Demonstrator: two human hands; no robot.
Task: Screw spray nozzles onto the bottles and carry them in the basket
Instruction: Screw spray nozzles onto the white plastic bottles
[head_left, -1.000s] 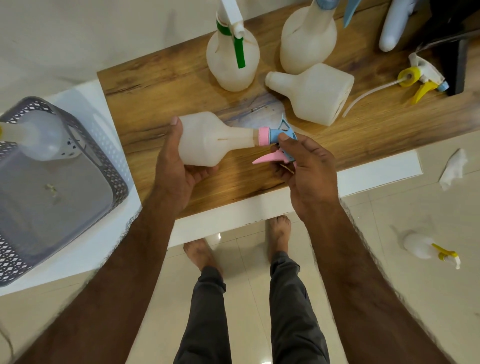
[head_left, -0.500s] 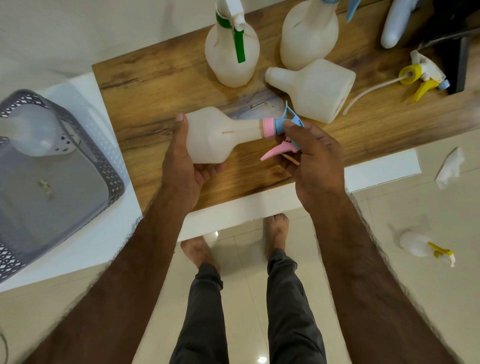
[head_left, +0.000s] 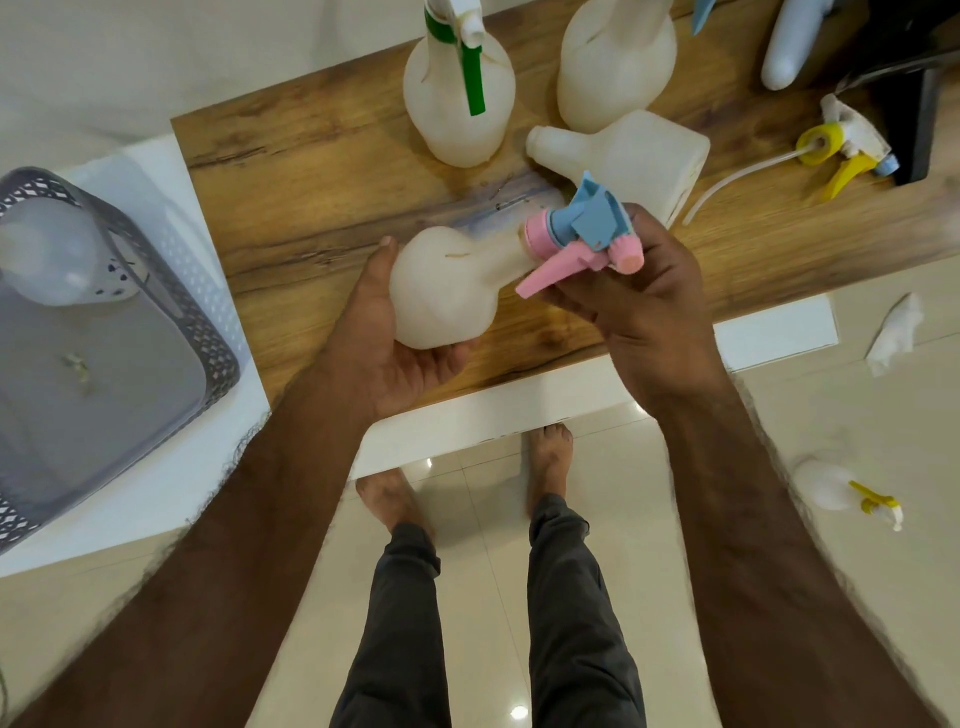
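My left hand (head_left: 395, 343) cups the round body of a white bottle (head_left: 447, 286) held tilted above the wooden table (head_left: 311, 192). A pink and blue spray nozzle (head_left: 582, 234) sits on the bottle's neck, and my right hand (head_left: 644, 301) grips that nozzle from below and behind. The grey basket (head_left: 197, 312) stands at the left on a white surface, with one white bottle (head_left: 47, 260) inside it.
On the table behind stand a bottle with a green and white nozzle (head_left: 457, 88) and another white bottle (head_left: 618, 62); a capless bottle (head_left: 628, 156) lies on its side. A loose yellow nozzle (head_left: 841, 150) lies at the right. On the floor are a yellow-nozzled bottle (head_left: 841, 493) and a crumpled tissue (head_left: 893, 332).
Both hands have lifted the bottle off the table and tipped it, so the nozzle end now points up toward me. My right hand has turned under the nozzle.
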